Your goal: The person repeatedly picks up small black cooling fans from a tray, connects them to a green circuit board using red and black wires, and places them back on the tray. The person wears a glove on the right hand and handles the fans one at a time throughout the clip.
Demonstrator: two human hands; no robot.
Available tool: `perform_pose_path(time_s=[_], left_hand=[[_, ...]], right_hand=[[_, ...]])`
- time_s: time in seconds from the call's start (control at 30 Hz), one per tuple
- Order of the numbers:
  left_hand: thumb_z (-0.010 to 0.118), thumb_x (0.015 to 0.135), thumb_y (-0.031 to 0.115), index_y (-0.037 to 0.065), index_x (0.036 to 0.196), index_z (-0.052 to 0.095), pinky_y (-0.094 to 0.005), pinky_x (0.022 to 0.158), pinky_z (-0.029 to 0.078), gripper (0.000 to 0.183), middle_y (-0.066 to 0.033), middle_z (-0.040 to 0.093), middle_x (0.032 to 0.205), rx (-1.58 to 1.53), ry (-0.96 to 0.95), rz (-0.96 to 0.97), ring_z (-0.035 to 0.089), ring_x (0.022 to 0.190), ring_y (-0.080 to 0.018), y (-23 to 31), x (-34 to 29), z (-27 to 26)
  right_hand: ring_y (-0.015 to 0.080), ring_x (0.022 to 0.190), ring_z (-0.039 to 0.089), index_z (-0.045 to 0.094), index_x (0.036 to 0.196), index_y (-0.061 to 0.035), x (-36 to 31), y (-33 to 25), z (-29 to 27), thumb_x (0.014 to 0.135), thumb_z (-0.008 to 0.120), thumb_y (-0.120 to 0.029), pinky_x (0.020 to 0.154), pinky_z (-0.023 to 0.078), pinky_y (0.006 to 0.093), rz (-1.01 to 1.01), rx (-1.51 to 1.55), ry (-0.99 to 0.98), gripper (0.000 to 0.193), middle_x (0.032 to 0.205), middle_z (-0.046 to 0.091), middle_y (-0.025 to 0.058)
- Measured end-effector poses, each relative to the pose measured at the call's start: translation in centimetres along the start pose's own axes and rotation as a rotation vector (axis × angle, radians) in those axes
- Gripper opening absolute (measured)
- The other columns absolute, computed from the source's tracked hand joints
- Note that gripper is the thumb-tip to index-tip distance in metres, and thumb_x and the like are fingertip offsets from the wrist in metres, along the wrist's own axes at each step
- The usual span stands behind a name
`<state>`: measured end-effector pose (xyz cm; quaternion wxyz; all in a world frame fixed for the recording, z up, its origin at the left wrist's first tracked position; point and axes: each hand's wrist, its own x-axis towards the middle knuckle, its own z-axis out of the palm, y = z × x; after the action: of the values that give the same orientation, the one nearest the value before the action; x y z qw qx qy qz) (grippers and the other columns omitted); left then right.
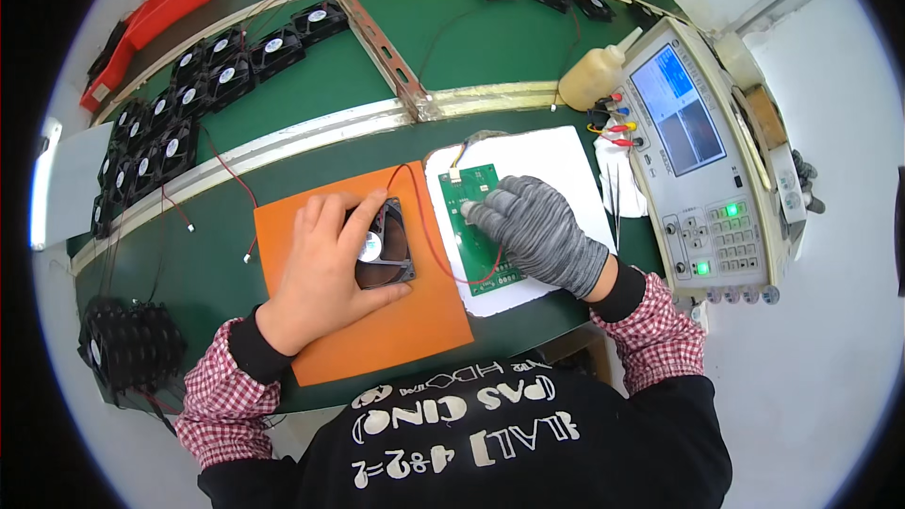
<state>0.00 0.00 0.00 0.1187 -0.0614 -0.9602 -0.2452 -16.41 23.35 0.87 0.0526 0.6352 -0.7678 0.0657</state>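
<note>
My bare left hand (320, 254) is closed around the frame of a square black cooling fan (394, 254), its thumb along the near edge. The fan lies on an orange mat (405, 325). Red wire (434, 240) loops from the fan across to a green circuit board (468, 250), which lies on a white pad (561, 151). Over the board rests my right hand (542, 231) in a grey striped glove, fingers bent and pressed together. Whatever its fingertips touch or hold is hidden. A connector with coloured leads (457, 168) sits at the board's far end.
To the right stands a test instrument (679, 104) with a lit screen, beside a squeeze bottle (592, 80) and tweezers (616, 207). Several fans (226, 80) line the far left behind a metal rail (311, 139). Stacked fans (132, 344) stand near left; red bins (174, 9) are beyond.
</note>
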Motion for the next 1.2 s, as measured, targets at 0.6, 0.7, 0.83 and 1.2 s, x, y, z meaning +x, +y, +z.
perform_pose_path(time_s=[0.6, 0.7, 0.83, 1.2], left_hand=[[0.047, 0.101, 0.035, -0.015, 0.115, 0.052, -0.0498, 0.069, 0.052, 0.052, -0.0313, 0.060, 0.088, -2.404, -0.512, -0.055, 0.061, 0.078, -0.0408, 4.9, -2.5, -7.9], [0.054, 0.098, 0.029, -0.010, 0.115, 0.053, -0.0470, 0.073, 0.051, 0.043, -0.0263, 0.061, 0.090, -1.905, -0.230, 0.023, 0.061, 0.079, -0.0380, 4.9, -2.2, -7.8], [0.068, 0.082, 0.040, -0.003, 0.122, 0.050, -0.0426, 0.076, 0.052, 0.062, -0.0205, 0.062, 0.102, -0.238, 0.505, 0.386, 0.061, 0.086, -0.0317, 3.1, -2.0, -7.1], [0.066, 0.086, 0.045, -0.003, 0.139, 0.042, -0.0515, 0.113, 0.028, 0.076, -0.0208, 0.044, 0.143, 0.162, 0.600, -0.037, 0.039, 0.135, -0.0380, -15.4, 20.3, -0.3]], right_hand=[[0.0248, 0.089, 0.062, 0.071, 0.087, -0.0065, -0.8, 1.6, 1.8, 0.071, 0.075, 0.000, 0.081, 0.053, 0.0349, 0.307, 0.664, 0.256, 0.018, 0.087, 0.063, 0.0077], [0.0250, 0.089, 0.063, 0.070, 0.086, -0.0066, -1.1, 1.7, 1.8, 0.071, 0.075, 0.000, 0.080, 0.053, 0.0350, 0.314, 0.656, 0.273, 0.018, 0.088, 0.064, 0.0077], [0.0254, 0.086, 0.064, 0.069, 0.086, -0.0068, -0.7, 1.2, 1.3, 0.073, 0.074, -0.002, 0.077, 0.053, 0.0349, 0.311, 0.507, 0.250, 0.015, 0.087, 0.065, 0.0078], [0.0198, 0.078, 0.065, 0.069, 0.095, -0.0063, -1.2, 1.0, 2.3, 0.082, 0.074, -0.007, 0.070, 0.052, 0.0308, 0.409, 0.807, 0.414, 0.014, 0.085, 0.067, 0.0061]])
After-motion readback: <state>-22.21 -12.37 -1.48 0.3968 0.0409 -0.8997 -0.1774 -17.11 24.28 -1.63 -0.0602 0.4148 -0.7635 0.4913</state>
